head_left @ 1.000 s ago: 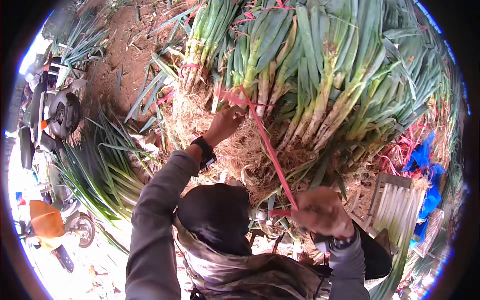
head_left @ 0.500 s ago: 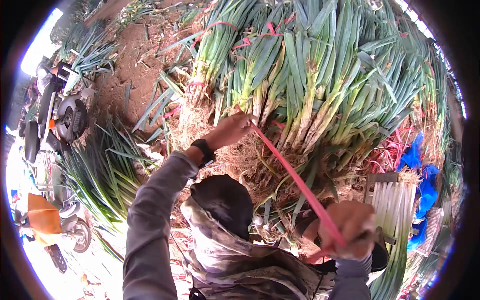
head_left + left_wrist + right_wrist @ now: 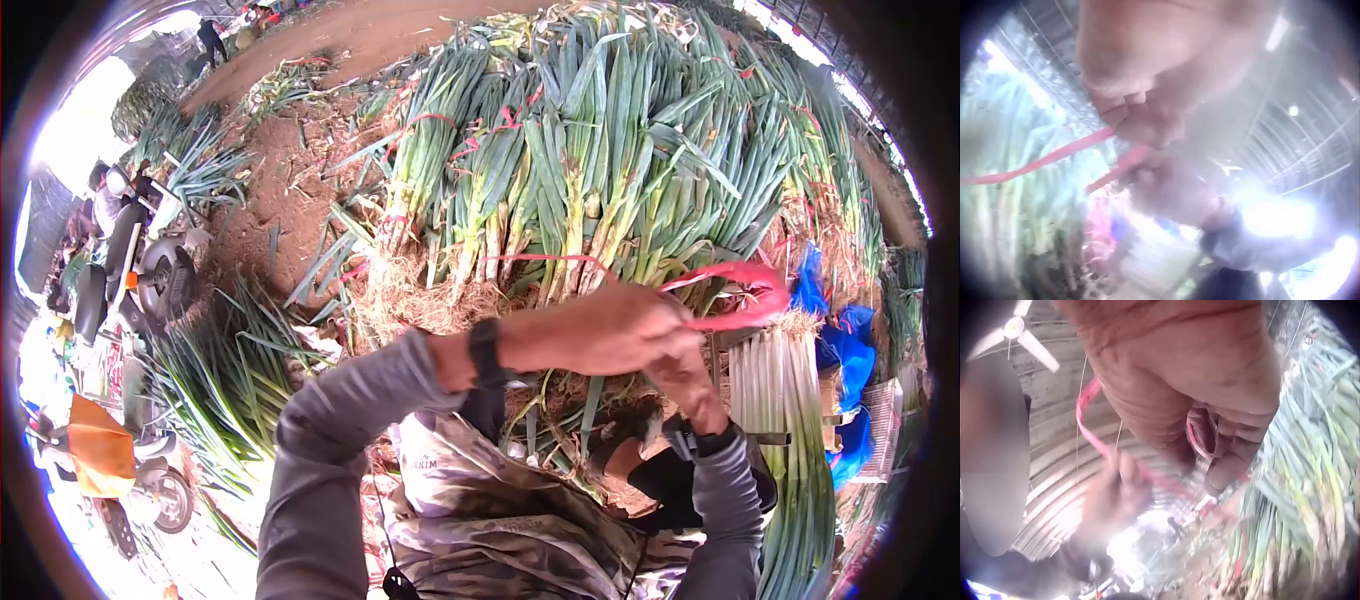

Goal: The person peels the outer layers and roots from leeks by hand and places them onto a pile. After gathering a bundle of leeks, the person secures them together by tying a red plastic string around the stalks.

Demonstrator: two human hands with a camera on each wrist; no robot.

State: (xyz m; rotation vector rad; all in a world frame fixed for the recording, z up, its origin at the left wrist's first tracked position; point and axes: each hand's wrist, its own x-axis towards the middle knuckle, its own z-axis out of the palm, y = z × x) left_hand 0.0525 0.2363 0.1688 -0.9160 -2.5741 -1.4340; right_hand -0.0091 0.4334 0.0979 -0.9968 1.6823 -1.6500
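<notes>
My left hand [image 3: 585,330] and right hand [image 3: 690,385] are close together in front of the body, the left crossing over in the head view. A red plastic strip [image 3: 768,300] loops out to the right of them, and a thin length runs left across the leek stalks. In the right wrist view, the strip [image 3: 1088,434] passes inside the curled fingers of my right hand [image 3: 1191,375], and my left hand [image 3: 1116,494] pinches it. The left wrist view shows the strip [image 3: 1054,156] leaving the curled fingers of my left hand [image 3: 1166,62]. Leek bundles [image 3: 600,150] with roots lie beyond.
Trimmed leeks [image 3: 790,400] lie at the right, near blue plastic [image 3: 850,350] and a crate [image 3: 880,430]. Loose leeks [image 3: 220,370] are on the ground at the left. Motorbikes, one with an orange cover [image 3: 100,450], stand at the far left.
My left hand has moved right and down from the leek roots to my right hand, which has risen slightly. The strip, stretched taut between them before, now forms a loop. The view has tilted upward.
</notes>
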